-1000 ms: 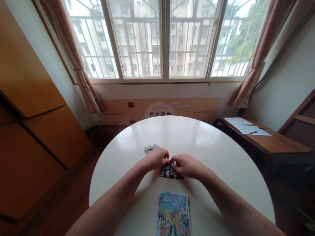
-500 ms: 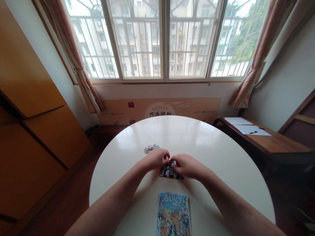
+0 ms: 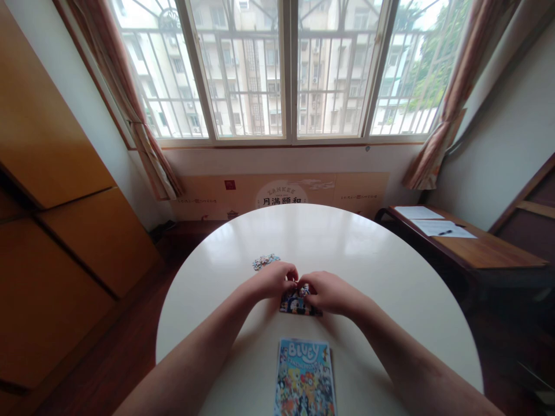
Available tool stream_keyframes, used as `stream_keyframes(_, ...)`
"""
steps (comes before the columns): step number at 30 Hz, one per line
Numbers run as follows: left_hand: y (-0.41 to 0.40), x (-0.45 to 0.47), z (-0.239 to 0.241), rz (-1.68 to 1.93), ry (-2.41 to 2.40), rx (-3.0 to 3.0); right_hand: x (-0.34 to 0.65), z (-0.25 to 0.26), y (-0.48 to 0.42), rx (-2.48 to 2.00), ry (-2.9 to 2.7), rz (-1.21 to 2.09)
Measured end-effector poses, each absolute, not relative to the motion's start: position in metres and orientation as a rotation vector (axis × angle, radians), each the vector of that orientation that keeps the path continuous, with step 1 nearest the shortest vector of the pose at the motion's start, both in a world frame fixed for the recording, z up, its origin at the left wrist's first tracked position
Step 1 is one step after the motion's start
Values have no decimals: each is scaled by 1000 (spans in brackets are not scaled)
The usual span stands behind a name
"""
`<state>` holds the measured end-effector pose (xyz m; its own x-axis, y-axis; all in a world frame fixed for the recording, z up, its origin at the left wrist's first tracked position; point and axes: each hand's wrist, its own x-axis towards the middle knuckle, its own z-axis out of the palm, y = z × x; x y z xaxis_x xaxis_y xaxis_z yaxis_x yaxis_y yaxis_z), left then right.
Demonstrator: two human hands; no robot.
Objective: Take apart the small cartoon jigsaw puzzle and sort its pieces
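Observation:
A partly assembled jigsaw puzzle point(image 3: 298, 307), dark blue with cartoon figures, lies flat on the white table in front of me. My left hand point(image 3: 278, 278) is over its upper left part, fingers curled in a pinch on what looks like a small jigsaw piece, mostly hidden. From the right, my right hand point(image 3: 326, 290) curves its thumb and fingers round the puzzle's upper right part, and the fingertips of both hands nearly meet. Just beyond my left hand sits a small heap of loose jigsaw pieces point(image 3: 265, 262). Both hands cover much of the puzzle's top.
A picture sheet or box lid marked "Bluey" point(image 3: 304, 378) lies nearer to me on the round white table point(image 3: 381, 346). To the right stands a wooden side table point(image 3: 498, 248) with papers point(image 3: 444, 228) and a pen. Wooden cabinets point(image 3: 56, 277) are at left.
Both hands stay at the puzzle in nearly the same pose. My left fingers shift only very slightly; the whole view drifts a little.

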<state>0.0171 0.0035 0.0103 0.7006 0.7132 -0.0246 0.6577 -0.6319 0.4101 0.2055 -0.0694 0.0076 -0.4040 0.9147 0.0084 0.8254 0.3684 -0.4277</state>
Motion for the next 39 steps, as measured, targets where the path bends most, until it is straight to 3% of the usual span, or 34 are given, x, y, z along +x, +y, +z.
stream_keyframes(30, 10, 13, 10, 366, 926, 2312, 206, 20, -72, -1609, -2383, 574)
stream_keyframes(39, 10, 14, 12, 420, 932, 2327, 208, 11, -64, -1611, -2140, 359)
